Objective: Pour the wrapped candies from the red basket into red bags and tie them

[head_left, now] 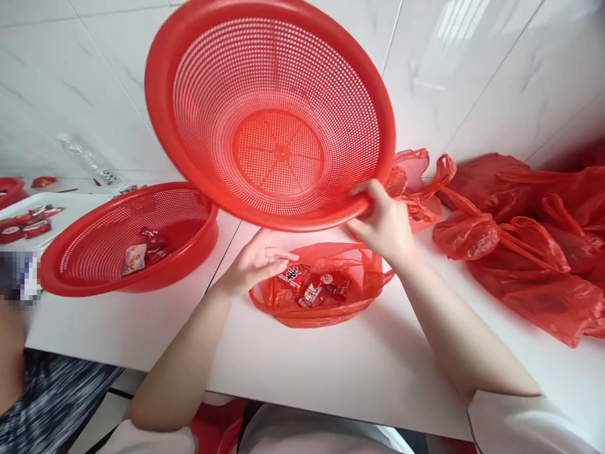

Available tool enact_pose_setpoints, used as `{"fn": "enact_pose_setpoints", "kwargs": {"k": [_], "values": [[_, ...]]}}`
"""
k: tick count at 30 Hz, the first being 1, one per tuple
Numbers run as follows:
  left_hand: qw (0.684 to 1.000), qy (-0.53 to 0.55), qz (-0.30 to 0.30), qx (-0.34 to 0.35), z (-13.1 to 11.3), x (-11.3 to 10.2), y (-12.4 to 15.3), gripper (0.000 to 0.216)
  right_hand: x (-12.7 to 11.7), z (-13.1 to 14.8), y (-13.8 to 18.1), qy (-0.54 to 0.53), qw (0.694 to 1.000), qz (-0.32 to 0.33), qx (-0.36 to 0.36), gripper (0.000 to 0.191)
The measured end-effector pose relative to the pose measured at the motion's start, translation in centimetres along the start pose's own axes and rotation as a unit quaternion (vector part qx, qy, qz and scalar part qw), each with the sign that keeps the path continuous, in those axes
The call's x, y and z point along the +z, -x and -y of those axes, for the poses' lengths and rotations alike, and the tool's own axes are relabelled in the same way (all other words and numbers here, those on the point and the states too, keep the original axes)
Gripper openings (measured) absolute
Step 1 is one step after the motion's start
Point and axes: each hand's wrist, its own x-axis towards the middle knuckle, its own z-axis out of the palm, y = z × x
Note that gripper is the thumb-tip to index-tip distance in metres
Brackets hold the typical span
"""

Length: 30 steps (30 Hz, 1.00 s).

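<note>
My right hand (385,221) grips the lower right rim of a red plastic colander (278,151). The colander is tipped on its side, its inside facing me, with nothing in it. Below it a thin red plastic bag (321,315) lies with its mouth spread on the white table, and several red and white snack packets (312,293) rest inside. At the bag's left edge is my left hand (259,261), its fingers stretched out towards the packets and holding nothing. Whether it touches the bag I cannot tell.
A second red colander (132,271) with a few packets stands at left, near a white tray (70,205) of packets. Several red bags (543,233), some with tied handles, are heaped at right. A tiled wall (472,75) closes the back. Another person's arm (9,353) shows at far left.
</note>
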Motion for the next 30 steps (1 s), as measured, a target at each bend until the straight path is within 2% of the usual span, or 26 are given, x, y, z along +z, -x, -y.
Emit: {"fn": "enact_pose_setpoints", "kwargs": {"k": [2, 3, 6, 8, 9, 11, 14, 17, 19, 21, 23, 27, 30], "values": [[0.987, -0.142, -0.070, 0.002, -1.0, -0.5, 0.9, 0.059, -0.8, -0.3, -0.2, 0.038, 0.997, -0.065, 0.026, 0.040], [0.968, -0.216, -0.126, -0.008, -1.4, -0.9, 1.2, 0.057, -1.1, -0.5, -0.2, 0.056, 0.994, -0.088, 0.034, 0.040], [0.865, -0.391, -0.302, -0.086, -2.0, -2.7, 1.9, 0.052, -1.8, -1.6, -0.4, 0.095, 0.987, -0.125, 0.047, 0.038], [0.800, -0.432, -0.391, -0.142, -1.8, -4.2, 2.1, 0.046, -2.1, -2.3, -0.6, 0.105, 0.984, -0.134, 0.041, 0.037], [0.782, -0.428, -0.425, -0.159, -1.6, -4.9, 2.0, 0.043, -2.2, -2.7, -0.8, 0.108, 0.984, -0.136, 0.037, 0.037], [0.773, -0.398, -0.466, -0.165, -1.2, -6.2, 1.9, 0.044, -2.5, -3.2, -0.9, 0.111, 0.984, -0.138, 0.032, 0.037], [0.767, -0.391, -0.488, -0.144, -0.6, -7.8, 1.7, 0.051, -3.0, -3.5, -1.0, 0.105, 0.985, -0.133, 0.035, 0.038], [0.746, -0.466, -0.473, -0.049, -0.4, -8.8, 1.6, 0.035, -3.2, -3.6, -1.0, 0.085, 0.988, -0.124, 0.039, 0.038], [0.745, -0.498, -0.443, 0.019, -0.3, -9.1, 1.4, 0.030, -3.2, -3.6, -0.9, 0.074, 0.989, -0.120, 0.036, 0.038], [0.753, -0.504, -0.420, 0.048, 0.2, -9.0, 0.9, 0.033, -3.1, -3.5, -0.8, 0.069, 0.990, -0.118, 0.034, 0.039], [0.774, -0.488, -0.397, 0.069, 1.2, -8.5, 0.0, 0.034, -3.1, -3.3, -0.8, 0.064, 0.990, -0.118, 0.033, 0.038], [0.866, -0.352, -0.337, 0.118, 3.2, -6.2, -1.9, 0.033, -3.3, -2.4, -0.9, 0.030, 0.994, -0.100, 0.021, 0.037], [0.926, -0.211, -0.303, 0.081, 3.5, -4.2, -2.6, 0.032, -3.4, -1.1, -0.7, -0.026, 0.998, -0.051, 0.010, 0.037]]}}
